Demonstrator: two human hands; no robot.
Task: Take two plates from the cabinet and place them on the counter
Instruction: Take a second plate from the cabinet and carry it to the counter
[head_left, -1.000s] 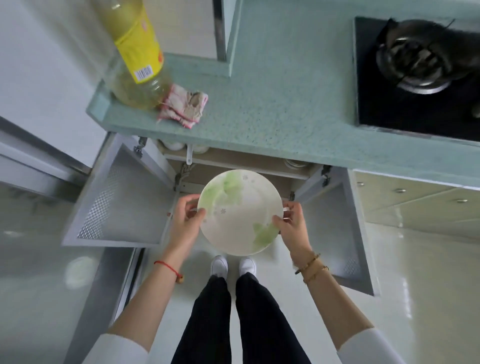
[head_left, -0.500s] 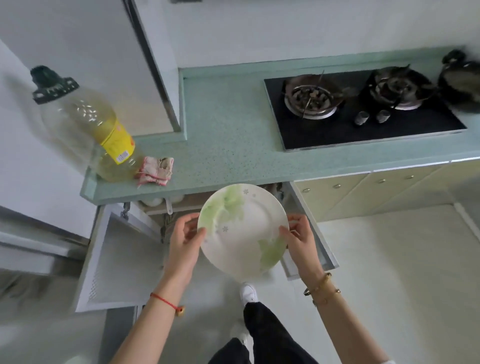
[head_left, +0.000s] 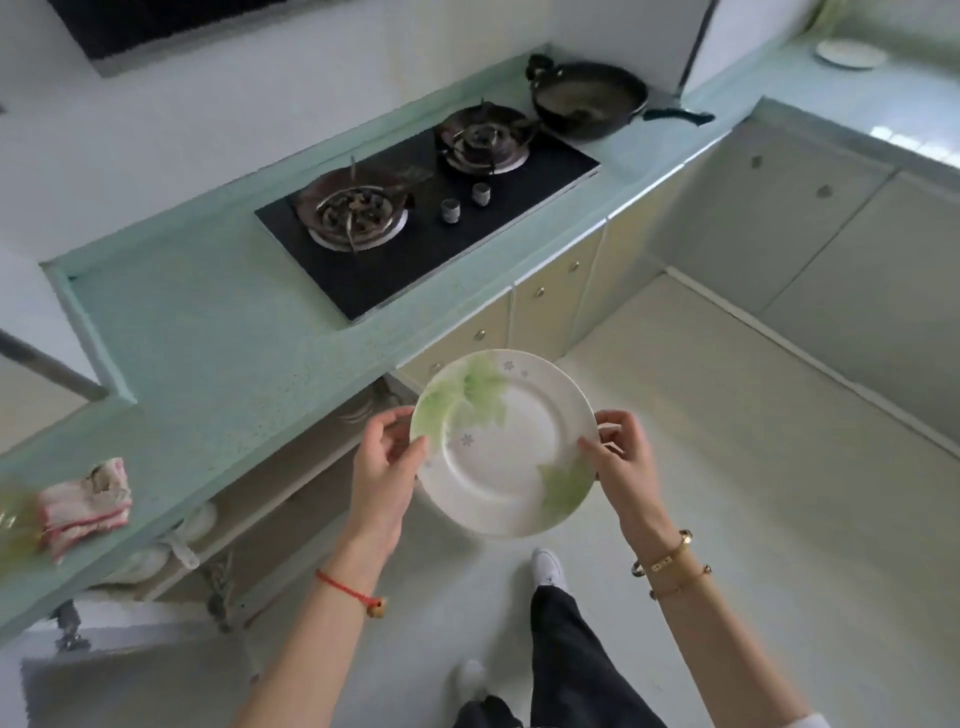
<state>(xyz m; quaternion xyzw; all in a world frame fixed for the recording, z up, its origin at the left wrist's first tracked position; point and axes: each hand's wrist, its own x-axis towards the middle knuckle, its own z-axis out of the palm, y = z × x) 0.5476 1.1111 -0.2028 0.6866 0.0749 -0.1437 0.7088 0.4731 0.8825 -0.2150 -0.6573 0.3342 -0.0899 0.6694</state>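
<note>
A white plate with green leaf prints (head_left: 504, 441) is held level in the air over the floor, just off the counter's front edge. My left hand (head_left: 387, 457) grips its left rim and my right hand (head_left: 621, 457) grips its right rim. The pale green counter (head_left: 208, 332) runs along the left and back. Under it the cabinet (head_left: 270, 499) stands open, with white dishes (head_left: 171, 540) on its shelf. Another white plate (head_left: 849, 52) lies on the far right counter.
A black gas hob (head_left: 426, 208) is set into the counter, with a dark wok (head_left: 587, 98) beyond it. A pink-striped cloth (head_left: 85, 501) lies at the left edge. The cabinet door (head_left: 135, 670) hangs open at the lower left. Cream drawers (head_left: 545, 296) line the counter front.
The view has swung right along the counter and risen. The plate has come up and right with both hands, away from the open cabinet.
</note>
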